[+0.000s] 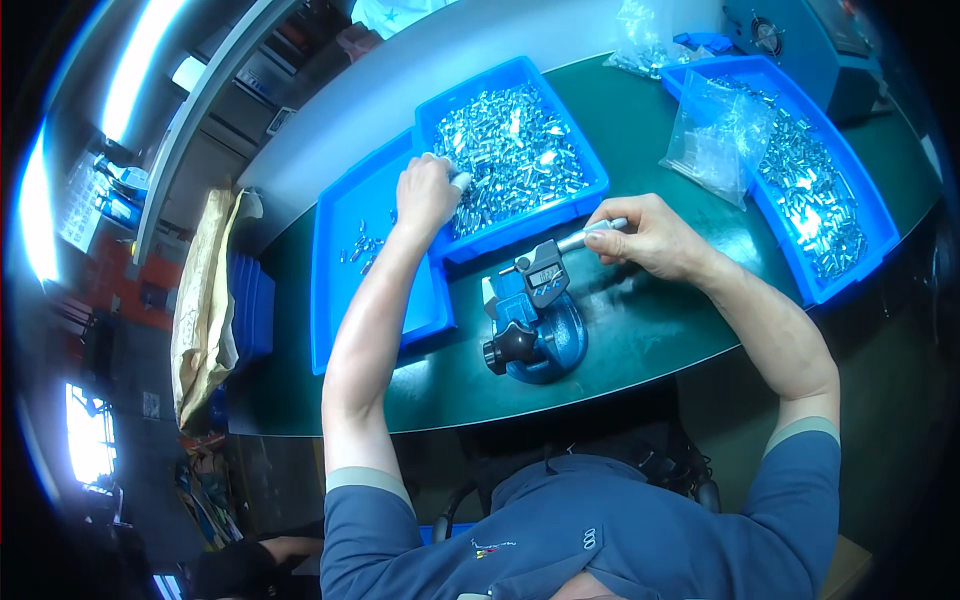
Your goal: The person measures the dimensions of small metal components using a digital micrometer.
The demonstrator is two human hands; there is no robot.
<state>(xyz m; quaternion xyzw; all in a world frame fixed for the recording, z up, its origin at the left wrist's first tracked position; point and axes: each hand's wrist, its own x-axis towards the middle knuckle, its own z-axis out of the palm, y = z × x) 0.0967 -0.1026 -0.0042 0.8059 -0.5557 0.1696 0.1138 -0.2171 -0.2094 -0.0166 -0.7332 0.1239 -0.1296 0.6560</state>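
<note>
My right hand (655,238) grips the thimble end of a digital micrometer (545,275), thumb and fingers wrapped about it. The micrometer sits clamped in a blue stand (565,340) with a black knob, and its small display faces up. My left hand (427,193) is over the wall between two blue trays, fingers curled, with a pale covering on one fingertip; anything held in them is hidden. Beside it, a deep blue tray (590,198) is heaped with small shiny metal cylinders (520,150). The shallower blue tray (335,300) under my left forearm holds several loose cylinders (362,247).
At the right, another long blue tray (872,215) holds more metal parts, with a clear plastic bag (715,140) lying over its edge. A second bag (640,45) lies at the back. Brown paper (205,300) stands by the green table's (660,320) left edge.
</note>
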